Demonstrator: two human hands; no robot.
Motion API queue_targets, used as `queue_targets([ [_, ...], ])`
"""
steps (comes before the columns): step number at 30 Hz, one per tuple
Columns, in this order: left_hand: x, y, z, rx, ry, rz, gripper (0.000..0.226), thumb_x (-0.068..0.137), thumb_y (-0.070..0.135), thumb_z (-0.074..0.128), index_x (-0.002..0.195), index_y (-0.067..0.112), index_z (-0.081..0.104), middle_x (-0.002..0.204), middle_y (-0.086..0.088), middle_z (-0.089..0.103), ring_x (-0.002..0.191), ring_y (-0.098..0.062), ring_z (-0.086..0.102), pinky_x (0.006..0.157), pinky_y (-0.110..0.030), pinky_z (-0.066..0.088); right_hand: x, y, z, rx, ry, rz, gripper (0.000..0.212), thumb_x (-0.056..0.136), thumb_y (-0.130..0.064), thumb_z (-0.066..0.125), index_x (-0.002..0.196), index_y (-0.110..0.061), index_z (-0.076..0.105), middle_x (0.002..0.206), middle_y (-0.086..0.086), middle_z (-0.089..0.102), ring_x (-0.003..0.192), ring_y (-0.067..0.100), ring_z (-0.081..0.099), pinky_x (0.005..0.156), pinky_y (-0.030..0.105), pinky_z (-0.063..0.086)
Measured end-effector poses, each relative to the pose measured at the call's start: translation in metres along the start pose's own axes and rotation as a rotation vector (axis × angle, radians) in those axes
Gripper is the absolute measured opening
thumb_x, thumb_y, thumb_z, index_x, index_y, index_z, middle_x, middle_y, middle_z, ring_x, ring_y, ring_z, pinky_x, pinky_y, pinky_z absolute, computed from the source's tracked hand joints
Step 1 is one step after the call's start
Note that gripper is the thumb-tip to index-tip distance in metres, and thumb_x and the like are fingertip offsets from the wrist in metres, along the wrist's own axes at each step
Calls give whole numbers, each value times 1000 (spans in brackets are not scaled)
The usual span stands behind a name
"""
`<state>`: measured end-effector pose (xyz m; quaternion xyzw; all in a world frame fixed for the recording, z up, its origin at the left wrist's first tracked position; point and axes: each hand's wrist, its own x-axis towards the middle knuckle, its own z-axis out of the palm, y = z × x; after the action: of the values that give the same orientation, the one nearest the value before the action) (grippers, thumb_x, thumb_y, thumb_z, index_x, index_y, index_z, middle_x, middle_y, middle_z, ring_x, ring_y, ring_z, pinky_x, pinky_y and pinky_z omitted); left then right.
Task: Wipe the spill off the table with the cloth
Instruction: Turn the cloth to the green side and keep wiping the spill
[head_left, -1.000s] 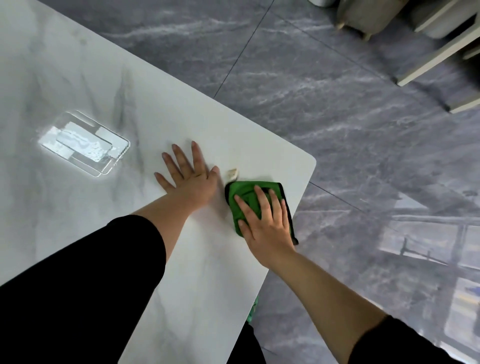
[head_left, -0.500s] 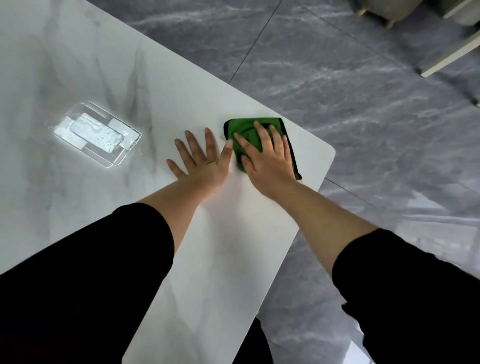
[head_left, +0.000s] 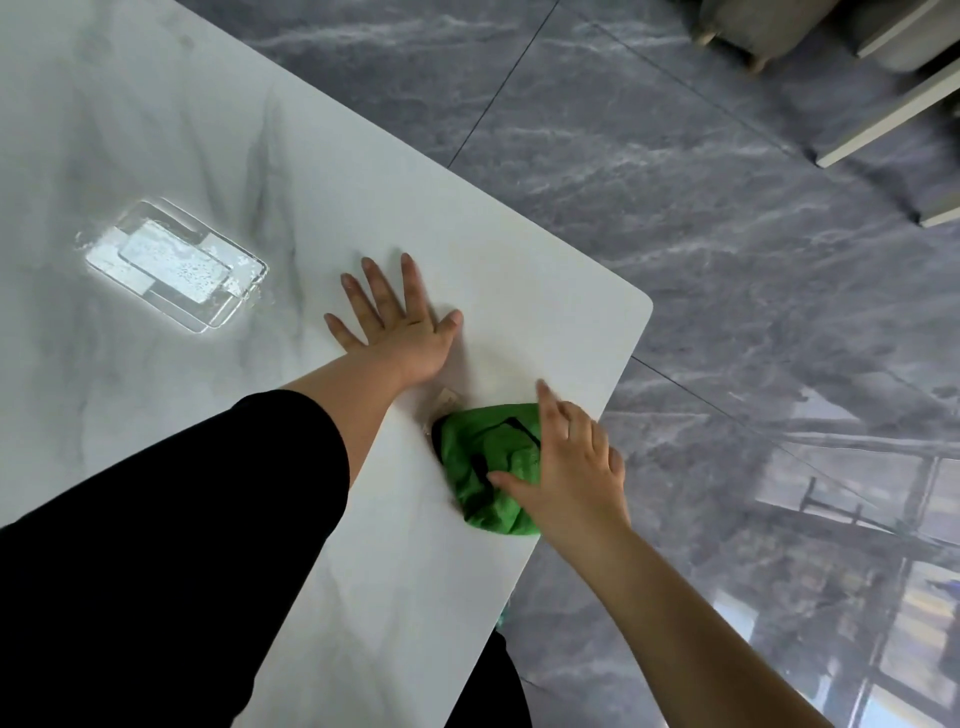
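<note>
Mid-wipe, by the look of it, near the rounded corner of the table (head_left: 582, 280). Right hand (head_left: 571, 467) lying across the right side of the green cloth (head_left: 488, 462), fingers half curled and spread, thumb pressed into the bunched fabric, so gathering and pushing it more than pinching it; cloth crumpled into a mound rather than flat, sitting under and to the left of that hand, close to the table's right edge. Left hand (head_left: 395, 322) flat on the table, palm down, fingers fully splayed, holding nothing, just up and left of the cloth and apart from it, probably steadying the body. Between the two hands, just beyond the cloth's far left corner, a small pale scrap or smear (head_left: 448, 399), too small to tell whether liquid, crumb or a tag of the cloth. Beyond the left hand's fingertips and to its left, a bright rectangular reflection of a light (head_left: 174, 265) with speckles in it, possibly droplets, possibly only glare; cannot tell. Table around the cloth looking dry and matte, no clear puddle visible, suggesting most of the spill near the hands already taken up. Left to do, as a judgement: one pass over the pale scrap, a check of the speckled patch, then lifting the cloth away.
</note>
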<state>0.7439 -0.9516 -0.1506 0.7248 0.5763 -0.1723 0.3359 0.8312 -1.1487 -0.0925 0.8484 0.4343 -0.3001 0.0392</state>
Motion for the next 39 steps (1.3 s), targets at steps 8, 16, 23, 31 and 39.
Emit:
queue_targets([
  [8,-1,1,1,8,5,6,83,94,68,22,143,34,-35,151,-8,-44,137,-31,-41,106,-61,-23,12,-18,-6,387,-209,167,25,77,-32,68,96,-24,54,88,-5,61,82,19,60,72,36,55],
  [16,-4,0,3,-36,31,33,81,93,67,22,146,35,-31,153,-9,-40,139,-33,-39,106,-62,-22,41,-17,-63,318,493,-170,29,83,-29,68,104,-25,49,103,-7,43,89,17,46,67,31,40],
  [23,-6,4,-1,-10,-2,5,81,96,64,22,143,33,-36,150,-9,-45,136,-31,-42,106,-60,-24,0,-2,-5,-77,164,-225,52,88,-65,47,121,-26,58,130,-1,44,122,21,39,109,40,26],
  [31,-1,3,6,9,47,-10,79,96,61,24,146,34,-31,154,-9,-39,139,-33,-37,107,-62,-20,52,-15,17,-186,175,-169,53,99,-54,20,148,-50,1,161,-1,-12,147,32,-11,113,58,-11],
  [39,9,-6,11,-72,62,22,77,86,74,7,149,40,-22,158,-5,-32,142,-30,-33,107,-61,-21,168,-44,-39,-135,220,-48,48,100,-52,18,146,-53,3,161,-5,-10,146,29,-7,113,61,-6],
])
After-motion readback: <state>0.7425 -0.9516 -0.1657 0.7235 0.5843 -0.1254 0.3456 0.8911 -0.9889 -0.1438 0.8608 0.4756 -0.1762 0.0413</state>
